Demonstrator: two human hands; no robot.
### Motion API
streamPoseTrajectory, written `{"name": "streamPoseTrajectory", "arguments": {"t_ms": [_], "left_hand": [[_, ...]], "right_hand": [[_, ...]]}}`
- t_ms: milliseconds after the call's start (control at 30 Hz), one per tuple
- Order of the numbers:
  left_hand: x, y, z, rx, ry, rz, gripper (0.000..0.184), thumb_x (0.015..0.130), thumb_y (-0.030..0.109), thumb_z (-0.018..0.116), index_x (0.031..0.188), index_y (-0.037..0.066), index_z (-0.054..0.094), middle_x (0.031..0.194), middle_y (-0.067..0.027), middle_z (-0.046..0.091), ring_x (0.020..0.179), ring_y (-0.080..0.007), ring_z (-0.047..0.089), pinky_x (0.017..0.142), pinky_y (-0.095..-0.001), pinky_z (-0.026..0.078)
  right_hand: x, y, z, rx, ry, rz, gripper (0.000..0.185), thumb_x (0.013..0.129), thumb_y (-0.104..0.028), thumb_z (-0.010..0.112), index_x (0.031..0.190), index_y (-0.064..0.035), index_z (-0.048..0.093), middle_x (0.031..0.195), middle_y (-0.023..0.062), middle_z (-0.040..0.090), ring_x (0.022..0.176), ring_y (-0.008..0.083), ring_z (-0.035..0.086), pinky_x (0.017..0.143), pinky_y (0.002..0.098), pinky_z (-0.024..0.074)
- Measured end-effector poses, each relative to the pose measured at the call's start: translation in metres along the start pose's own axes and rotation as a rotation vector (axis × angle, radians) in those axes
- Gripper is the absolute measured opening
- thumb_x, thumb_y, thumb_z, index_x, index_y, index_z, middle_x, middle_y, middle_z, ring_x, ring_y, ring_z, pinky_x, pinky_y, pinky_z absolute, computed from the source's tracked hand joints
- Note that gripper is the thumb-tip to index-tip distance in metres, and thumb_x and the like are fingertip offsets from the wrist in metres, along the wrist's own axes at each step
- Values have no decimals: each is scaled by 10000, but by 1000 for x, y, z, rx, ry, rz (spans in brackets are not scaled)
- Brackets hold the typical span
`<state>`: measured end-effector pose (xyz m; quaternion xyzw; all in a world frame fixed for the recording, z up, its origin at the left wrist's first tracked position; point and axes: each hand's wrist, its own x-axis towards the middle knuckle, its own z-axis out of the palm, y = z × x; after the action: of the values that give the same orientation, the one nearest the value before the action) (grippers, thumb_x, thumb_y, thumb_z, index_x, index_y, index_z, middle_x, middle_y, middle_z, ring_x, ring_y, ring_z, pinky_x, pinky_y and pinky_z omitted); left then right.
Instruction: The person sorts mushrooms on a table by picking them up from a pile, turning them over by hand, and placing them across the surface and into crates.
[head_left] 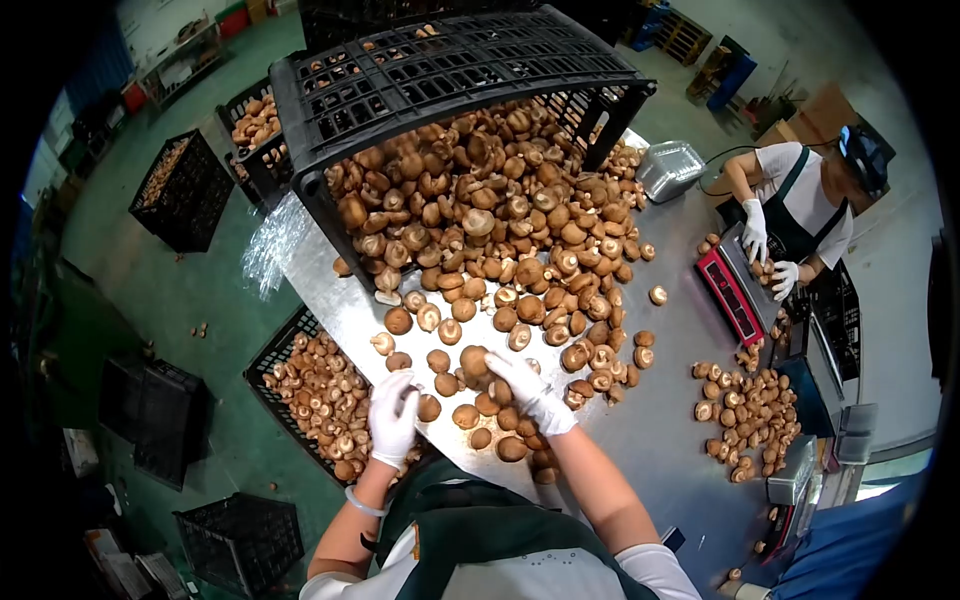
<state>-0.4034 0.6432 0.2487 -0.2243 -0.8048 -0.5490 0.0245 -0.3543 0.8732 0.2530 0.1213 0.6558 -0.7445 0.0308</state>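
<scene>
My left hand (pixel 393 418), in a white glove, is over the table's near-left edge. Its thumb stands apart from the fingers, with nothing visible between them; a brown shiitake mushroom (pixel 428 407) lies just beside the thumb. To the right, my right hand (pixel 532 392), also gloved, has its fingertips on a large brown-capped shiitake mushroom (pixel 474 361) and appears to grip it by its right side. Loose shiitake (pixel 465 416) lie on the metal table (pixel 655 440) between and around the hands. Beyond them a big heap of shiitake (pixel 470 190) spills from a tipped black crate (pixel 460 75).
A black crate of mushrooms (pixel 320 400) stands below the table's left edge. At right, a co-worker (pixel 800 200) in white gloves handles mushrooms at a red-fronted scale (pixel 730 295). Another mushroom pile (pixel 750 415) lies nearer. A clear plastic tray (pixel 670 170) sits behind the heap.
</scene>
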Motion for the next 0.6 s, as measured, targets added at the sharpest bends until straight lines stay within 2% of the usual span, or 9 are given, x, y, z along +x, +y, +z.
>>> {"name": "streamPoseTrajectory", "arguments": {"t_ms": [67,133,233,367,400,467,533,567,600], "left_hand": [[2,22,11,-76,-96,-14,381,778,63,669,1150,22,600,1136,-156,597,1094,-303,542,965,-370,412],[8,41,17,-56,-176,41,517,751,154,717,1228,34,559,1182,-156,585,1151,-323,511,985,-394,395],[11,45,26,-79,-316,48,532,742,168,720,1233,41,558,1212,-163,580,1213,-352,470,999,-415,377],[4,63,35,92,-421,215,470,759,119,677,1211,41,572,1181,-158,595,1191,-362,485,1000,-418,387],[3,63,36,83,-434,227,470,759,119,677,1211,41,572,1181,-158,595,1191,-362,485,1000,-418,387],[4,54,31,-16,-406,181,461,760,110,665,1202,21,565,1183,-168,589,1172,-362,502,1009,-410,383],[2,37,24,52,-293,164,382,788,83,641,1154,0,572,1180,-171,582,1132,-340,533,987,-392,405],[2,36,16,36,-267,102,362,797,72,632,1147,0,575,1161,-173,585,1110,-330,541,970,-387,418],[4,34,10,22,-238,40,343,806,60,623,1140,0,578,1142,-174,587,1088,-320,549,952,-381,430]], "right_hand": [[-18,-3,12,352,-4,133,447,971,-293,446,1293,15,462,1200,104,576,1075,180,568,941,291,446],[-29,-6,27,521,-7,106,458,978,-351,427,1264,2,485,1099,86,601,938,147,595,800,267,495],[-39,19,29,646,-34,219,440,974,-383,430,1260,-52,475,1028,79,607,725,141,608,576,260,518],[-55,8,47,1019,95,247,509,966,-385,458,1326,-27,420,1224,109,559,1069,178,584,808,278,482],[-60,6,36,1020,111,234,509,966,-385,458,1326,-27,420,1224,109,559,1069,178,584,808,278,482],[-76,4,3,892,55,156,469,973,-392,434,1262,-25,472,1164,109,584,989,193,607,758,276,484],[-83,22,-41,855,363,121,487,963,-478,368,1032,-27,539,982,134,609,800,240,595,591,341,490],[-92,5,-59,916,616,148,475,954,-487,381,986,-37,531,973,140,610,797,241,593,557,342,475],[-107,-9,-89,1056,560,60,470,957,-489,366,972,-49,529,975,147,611,801,243,591,583,340,484]]}}
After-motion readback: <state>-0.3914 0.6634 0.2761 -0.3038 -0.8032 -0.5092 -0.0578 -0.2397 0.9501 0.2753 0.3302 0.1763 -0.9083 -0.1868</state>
